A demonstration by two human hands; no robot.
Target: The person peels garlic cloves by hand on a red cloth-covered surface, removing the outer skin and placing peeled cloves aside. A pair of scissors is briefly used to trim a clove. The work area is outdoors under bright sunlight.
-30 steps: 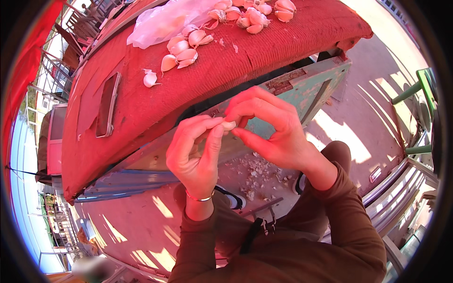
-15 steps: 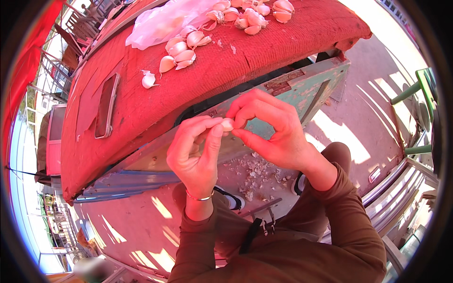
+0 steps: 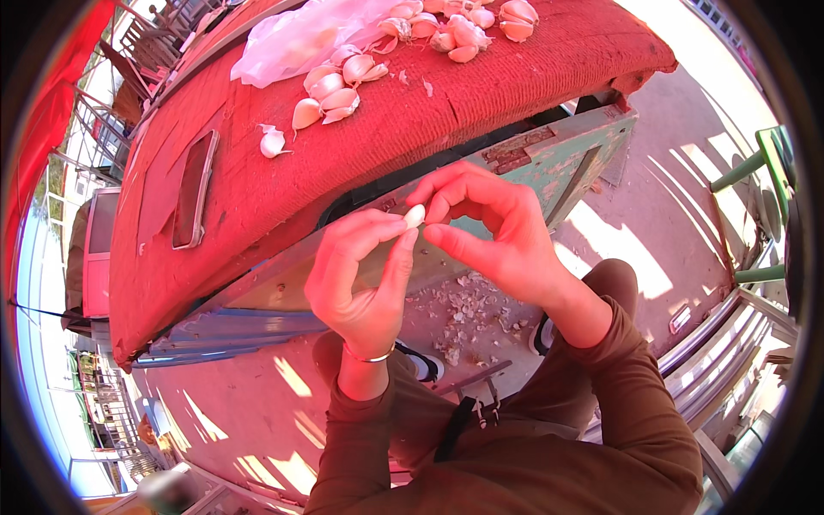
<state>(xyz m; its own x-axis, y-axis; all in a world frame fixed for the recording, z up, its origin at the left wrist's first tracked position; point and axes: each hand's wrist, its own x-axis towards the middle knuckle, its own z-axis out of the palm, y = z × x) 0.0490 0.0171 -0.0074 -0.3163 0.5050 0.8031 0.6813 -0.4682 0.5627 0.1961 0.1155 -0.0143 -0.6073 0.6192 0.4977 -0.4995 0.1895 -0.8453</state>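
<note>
A pale, peeled-looking garlic clove (image 3: 415, 215) is pinched between the thumb and fingertips of my left hand (image 3: 356, 275), over the near edge of the red-covered table. My right hand (image 3: 502, 232) is beside the clove, its thumb apart from its curled fingers and nothing visible between them. The right index fingertip is close to the clove's upper end; I cannot tell whether it touches. On the red cloth (image 3: 249, 184) lie a single garlic clove (image 3: 273, 142), a cluster of unpeeled garlic cloves (image 3: 330, 96) and several more garlic pieces (image 3: 461, 39) farther back.
A pink-tinted plastic bag (image 3: 300, 43) lies behind the garlic. At the table's left is a phone (image 3: 196, 189). Papery garlic skins (image 3: 468, 318) litter the ground between my feet. A green chair (image 3: 772, 163) stands at the right, above several metal bars (image 3: 704, 343).
The right thumb and fingers have parted and drawn back slightly from the clove. The clove, still in my left fingers, has tilted upright and shows more of its surface.
</note>
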